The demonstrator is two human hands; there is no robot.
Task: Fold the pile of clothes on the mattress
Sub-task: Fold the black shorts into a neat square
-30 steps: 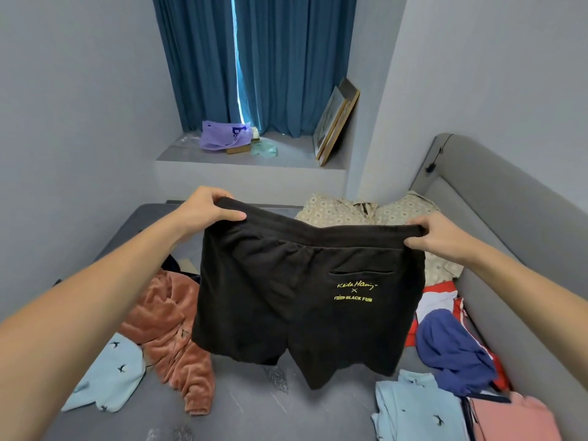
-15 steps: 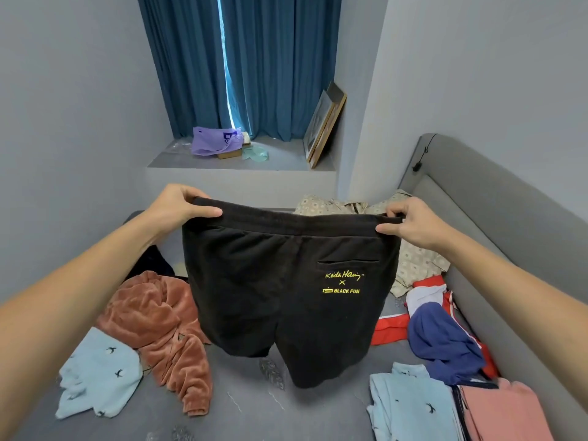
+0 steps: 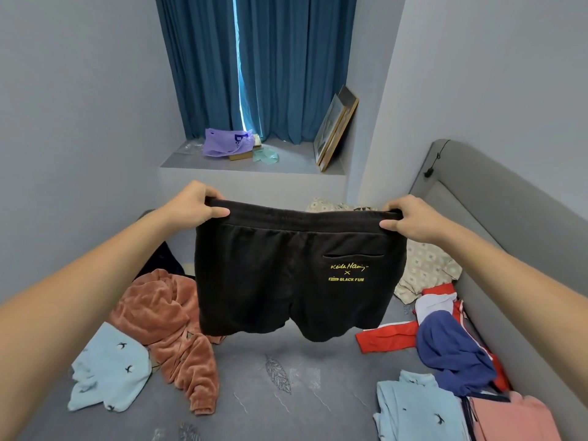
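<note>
Right now a pair of black shorts [image 3: 286,275] hangs in the air above the mattress [image 3: 254,393], stretched flat by its waistband. The left hand [image 3: 194,203] grasps the left end of the band, thumb in front and fingers curled over the top; the right hand [image 3: 410,219] grasps the right end the same way. The fabric looks thick and matte, with a slit pocket on the right side and yellow lettering just below it. The two legs hang loose, their hems clear of the bedding.

The mattress is grey-blue with faint leaf prints. On its left side lies a crumpled rust-brown fleece top [image 3: 168,326], and a pale blue garment [image 3: 108,374] with small dark birds overlaps its lower edge. On the right, against the grey padded headboard [image 3: 496,224], sits a beige patterned shirt [image 3: 426,268], then a red and white jacket [image 3: 401,332] with a navy piece [image 3: 451,354] lying on it. Nearest on that side are another pale blue bird-print garment [image 3: 416,412] and a pink garment [image 3: 512,421], touching each other.

Beyond the bed, teal curtains [image 3: 254,65] hang over a window ledge [image 3: 286,162]. A purple plastic bag [image 3: 226,143] lies on the ledge, and framed pictures [image 3: 334,128] lean against the wall at its right end.
</note>
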